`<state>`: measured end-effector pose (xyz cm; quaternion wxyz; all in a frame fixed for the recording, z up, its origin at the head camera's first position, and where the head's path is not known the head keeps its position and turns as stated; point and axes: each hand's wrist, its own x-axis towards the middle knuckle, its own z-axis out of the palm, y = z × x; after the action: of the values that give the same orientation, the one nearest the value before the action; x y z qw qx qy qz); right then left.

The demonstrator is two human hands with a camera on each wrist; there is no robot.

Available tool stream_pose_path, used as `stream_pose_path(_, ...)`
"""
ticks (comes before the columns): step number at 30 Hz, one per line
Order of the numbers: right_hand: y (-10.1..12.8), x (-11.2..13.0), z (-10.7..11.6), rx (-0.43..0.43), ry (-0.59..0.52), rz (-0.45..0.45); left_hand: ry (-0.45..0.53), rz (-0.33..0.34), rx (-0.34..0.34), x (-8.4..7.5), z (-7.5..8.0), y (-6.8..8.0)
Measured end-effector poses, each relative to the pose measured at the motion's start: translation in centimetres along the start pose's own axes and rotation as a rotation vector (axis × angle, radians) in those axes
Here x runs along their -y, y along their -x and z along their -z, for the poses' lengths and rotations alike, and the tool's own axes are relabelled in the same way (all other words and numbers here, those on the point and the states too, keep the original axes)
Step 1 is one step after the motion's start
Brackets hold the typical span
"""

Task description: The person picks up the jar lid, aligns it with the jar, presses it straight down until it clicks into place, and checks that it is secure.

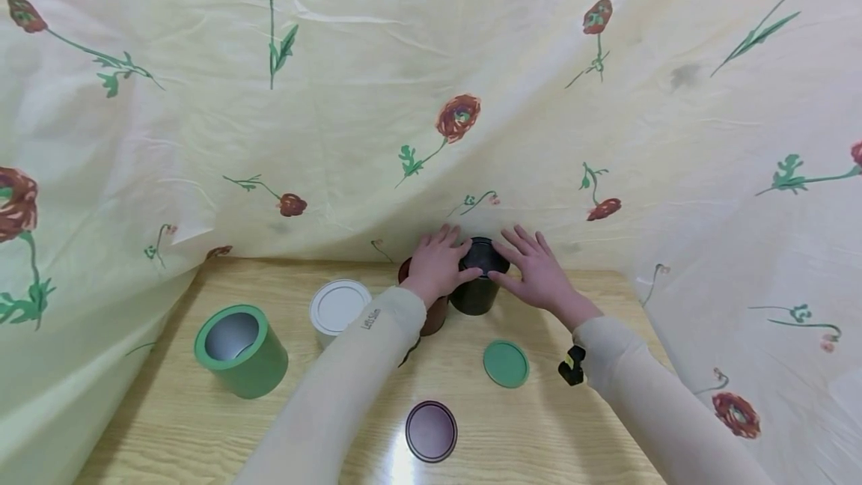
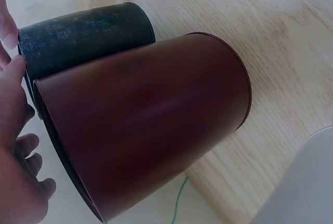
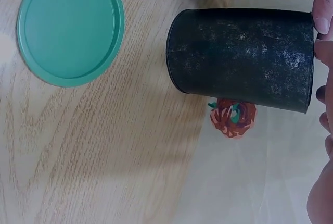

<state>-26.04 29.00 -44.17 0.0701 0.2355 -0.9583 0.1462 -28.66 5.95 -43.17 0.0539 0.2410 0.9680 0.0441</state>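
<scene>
Hands meet at the black can (image 1: 478, 287), which stands at the back of the surface (image 1: 202, 425), touching the brown can (image 2: 145, 125) on its left. The left hand (image 1: 438, 264) lies over the brown can's top with its fingers (image 1: 465, 257) reaching onto the black lid (image 1: 483, 257); the right hand (image 1: 539, 272) rests beside that lid, fingers (image 1: 518, 245) fairly straight, gripping nothing. It looks like the lid is being seated, so the next move calls for even downward pressure. In front of the black can lie a green lid (image 1: 506, 364) and a purple lid (image 1: 431, 431); left of it stand a white can (image 1: 337, 309) and an open green can (image 1: 241, 350). A floral cloth (image 1: 431, 96) hangs behind
</scene>
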Motion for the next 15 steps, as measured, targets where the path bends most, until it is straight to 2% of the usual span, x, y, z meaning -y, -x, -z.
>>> stream_pose_path(6, -0.1, -0.11, -0.14, -0.002, 0.01, -0.003, -0.016, 0.002, 0.006, -0.18, -0.46, -0.68)
stream_pose_path(15, -0.53, -0.24, -0.01, 0.023, 0.027, 0.002, 0.008, 0.003, -0.003, -0.21, -0.51, -0.84)
